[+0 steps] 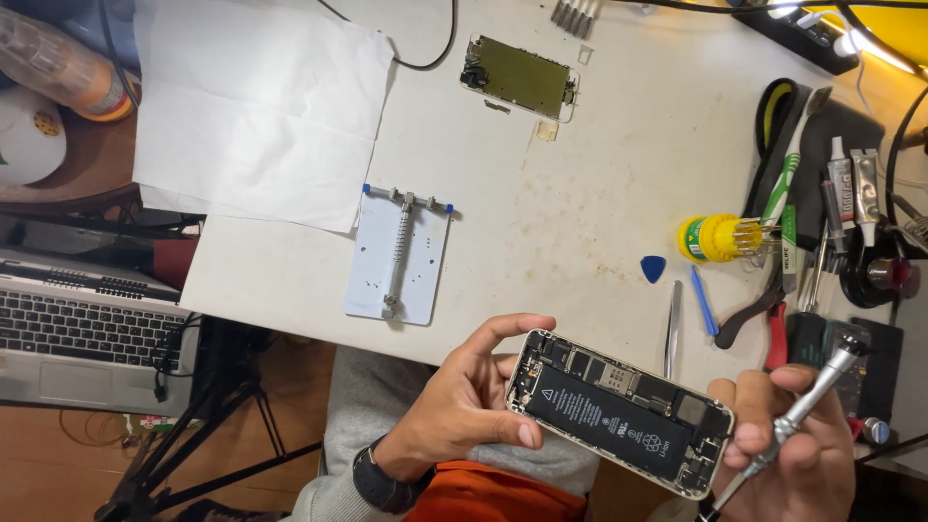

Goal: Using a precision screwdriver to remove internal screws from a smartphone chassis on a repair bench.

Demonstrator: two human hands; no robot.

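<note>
Black-batteried opened phone [619, 414] pinched by left hand [464, 406]; right hand [797, 445], partly cropped, grips screwdriver [807, 406].

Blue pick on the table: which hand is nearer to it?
Right. The right hand, holding a screwdriver, sits below and right of the blue pick; the left hand, gripping the phone, is farther, lower left.
</note>
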